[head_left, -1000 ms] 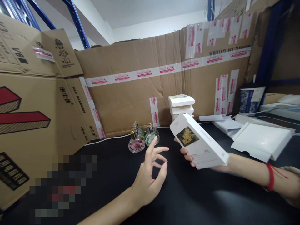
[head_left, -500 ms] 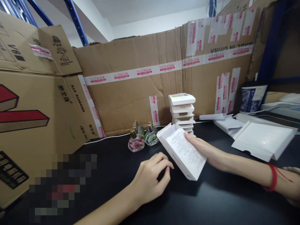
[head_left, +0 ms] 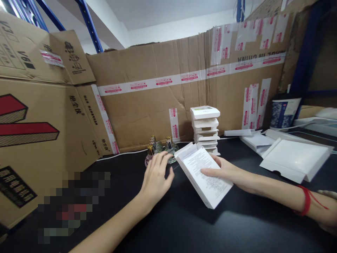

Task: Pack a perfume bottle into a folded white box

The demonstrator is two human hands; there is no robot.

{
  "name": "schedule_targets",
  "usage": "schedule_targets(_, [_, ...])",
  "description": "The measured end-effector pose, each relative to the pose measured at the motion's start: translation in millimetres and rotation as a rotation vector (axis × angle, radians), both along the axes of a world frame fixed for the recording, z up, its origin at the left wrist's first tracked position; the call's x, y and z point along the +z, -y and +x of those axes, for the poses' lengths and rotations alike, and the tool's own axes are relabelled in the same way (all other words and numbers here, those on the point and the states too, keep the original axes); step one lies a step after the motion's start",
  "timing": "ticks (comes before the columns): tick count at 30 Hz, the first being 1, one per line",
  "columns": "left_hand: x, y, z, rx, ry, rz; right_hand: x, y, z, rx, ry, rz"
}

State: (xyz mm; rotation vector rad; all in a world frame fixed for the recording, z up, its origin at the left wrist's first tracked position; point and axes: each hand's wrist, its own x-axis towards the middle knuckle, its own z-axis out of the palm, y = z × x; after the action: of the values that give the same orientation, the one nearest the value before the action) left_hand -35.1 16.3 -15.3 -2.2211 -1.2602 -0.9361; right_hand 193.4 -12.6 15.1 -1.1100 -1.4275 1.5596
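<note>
My right hand (head_left: 223, 172) grips a white cardboard box (head_left: 201, 175) with printed text on its face, thumb across the front. The box tilts, and its open end with a flap points up and left. My left hand (head_left: 157, 174) is empty, its fingers stretched toward a group of small glass perfume bottles with gold and silver caps. The hand partly covers the nearest pink bottle (head_left: 147, 160); whether it touches it I cannot tell. Beside that one stands a green-tinted bottle (head_left: 172, 159), also partly hidden by the fingers.
Behind the held box rises a stack of white boxes (head_left: 205, 113). Opened white cartons (head_left: 296, 156) lie at the right, near a blue-patterned cup (head_left: 284, 111). Taped cardboard (head_left: 147, 116) walls the back, and a large carton (head_left: 47, 105) stands left of the black table (head_left: 244, 225).
My left hand has moved up and left to the bottles, and its curled fingers have stretched out. My right thumb has slid lower across the box, which stays in nearly the same place.
</note>
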Motion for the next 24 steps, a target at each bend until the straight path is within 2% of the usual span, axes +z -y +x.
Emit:
schedule_targets(2, [2.9, -7, -6, 0.081, -0.1, 0.14, 1.9, 1, -1, -0.033, 0.007, 0.02])
schedule_targets(4, [5.4, -13, -11, 0.147, -0.136, 0.161, 4.6, 2, -2, -0.076, -0.001, 0.019])
schedule_targets(6, [6.0, -18, -16, 0.209, -0.116, 0.114, 6.8, 3, -3, -0.132, -0.009, -0.001])
schedule_targets(9, [2.8, -29, -25, 0.263, 0.058, -0.017, 7.4, 2, -3, -0.165, -0.014, -0.023])
schedule_targets(14, [-2.2, -49, -38, 0.152, 0.481, -0.24, 1.9, -2, 1, -0.152, 0.006, -0.006])
schedule_targets(18, [2.1, -50, -37, 0.15, 0.574, -0.407, -1.8, -4, 4, -0.151, 0.003, 0.007])
schedule_targets(24, [-2.3, -50, -38, 0.14, 0.805, -0.454, 1.6, -2, 2, -0.164, 0.001, -0.018])
